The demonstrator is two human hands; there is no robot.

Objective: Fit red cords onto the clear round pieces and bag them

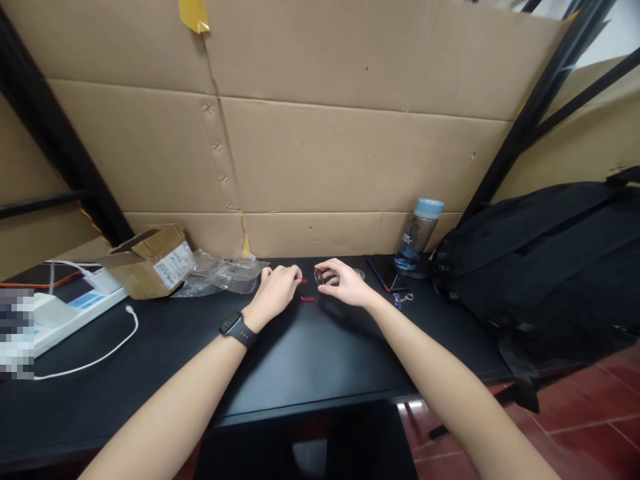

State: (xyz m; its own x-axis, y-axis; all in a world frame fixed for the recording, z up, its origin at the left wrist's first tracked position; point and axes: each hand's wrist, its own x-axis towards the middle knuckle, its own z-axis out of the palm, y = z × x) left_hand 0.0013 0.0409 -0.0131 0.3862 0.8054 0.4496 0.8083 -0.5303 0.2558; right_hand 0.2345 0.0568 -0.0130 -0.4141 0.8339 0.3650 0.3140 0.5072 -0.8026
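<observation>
My left hand [277, 289], with a dark watch on its wrist, is over the black table, its fingers pinched together at a small red piece [303, 281]. A second red piece [307, 299] lies on the table between my hands, nearer to me. My right hand [343, 283] has its thumb and fingers curved round a small, round, brownish object [319, 275], held just right of the red pieces. Fine details of that object are too small to tell. Behind my right hand a roundish item [359, 273] shows in part.
On the black table [300, 373] are an open cardboard box [150, 263], clear plastic packaging [225, 273], a white power strip [75, 320] with a cable, a phone [387, 273], a keychain [399, 301] and a bottle [419, 235]. A black backpack [550, 260] fills the right side. Cardboard stands behind.
</observation>
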